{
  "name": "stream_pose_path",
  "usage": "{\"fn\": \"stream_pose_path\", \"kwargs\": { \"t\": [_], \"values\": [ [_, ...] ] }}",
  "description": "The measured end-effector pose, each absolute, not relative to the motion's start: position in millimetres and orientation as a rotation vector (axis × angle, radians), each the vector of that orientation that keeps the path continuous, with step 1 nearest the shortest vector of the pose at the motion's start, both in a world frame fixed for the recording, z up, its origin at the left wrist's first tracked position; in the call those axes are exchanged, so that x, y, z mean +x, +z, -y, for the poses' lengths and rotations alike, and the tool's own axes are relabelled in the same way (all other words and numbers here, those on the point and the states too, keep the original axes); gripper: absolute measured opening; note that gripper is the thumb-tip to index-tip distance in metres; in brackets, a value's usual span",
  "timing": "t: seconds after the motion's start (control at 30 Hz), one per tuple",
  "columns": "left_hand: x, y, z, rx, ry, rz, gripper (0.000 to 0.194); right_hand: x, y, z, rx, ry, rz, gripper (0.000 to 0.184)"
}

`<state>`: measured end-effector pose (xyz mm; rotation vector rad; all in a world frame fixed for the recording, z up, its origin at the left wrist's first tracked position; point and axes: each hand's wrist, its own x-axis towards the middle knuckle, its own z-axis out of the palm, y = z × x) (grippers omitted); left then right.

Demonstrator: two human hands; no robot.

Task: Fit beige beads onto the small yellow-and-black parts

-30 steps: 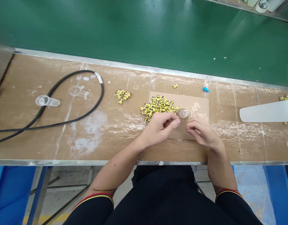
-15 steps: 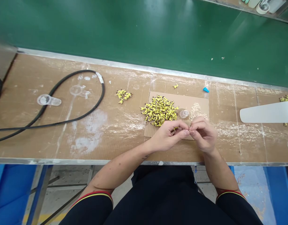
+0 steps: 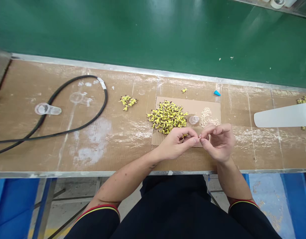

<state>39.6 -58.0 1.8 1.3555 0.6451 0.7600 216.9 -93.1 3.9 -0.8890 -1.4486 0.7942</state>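
Observation:
My left hand is closed, with a small yellow figure-like piece partly showing between its curled fingers. My right hand pinches with thumb and forefinger right against the left fingertips, its other fingers lifted. Something tiny and pale is at the point where the fingertips meet, too small to name. Just beyond the hands, a heap of yellow and dark brown pieces lies on a flat cardboard sheet. Beside it are a small clear cup and a scatter of tiny beige pieces.
A smaller yellow cluster lies left of the sheet. A blue cap-like piece is behind it. A black cable loops at the left near a clear plastic scoop. A long white blade-like object juts in from the right.
The right hand's outer fingers have lifted and spread a little, while both hands stay together at the fingertips. The whole view has shifted slightly.

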Motion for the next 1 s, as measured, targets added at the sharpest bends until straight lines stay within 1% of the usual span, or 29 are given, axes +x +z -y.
{"fn": "stream_pose_path", "kwargs": {
  "t": [0.1,0.27,0.53,0.67,1.0],
  "values": [
    [39.7,2.2,58.7,1.389,0.764,-0.660,0.028,216.9,2.9,93.2,-0.917,0.793,1.448,0.040],
    [39.6,3.4,59.8,1.444,0.796,-0.709,0.023,214.8,2.7,93.8,-0.977,0.756,1.468,0.042],
    [37.7,6.6,57.9,1.364,0.720,-0.704,0.024,214.6,2.7,91.0,-0.932,0.737,1.533,0.045],
    [36.4,7.9,54.5,1.297,0.673,-0.666,0.027,215.2,2.4,91.5,-0.925,0.797,1.525,0.044],
    [34.6,10.9,51.2,1.266,0.560,-0.640,0.026,217.3,2.7,94.4,-0.948,0.919,1.521,0.046]
  ]
}}
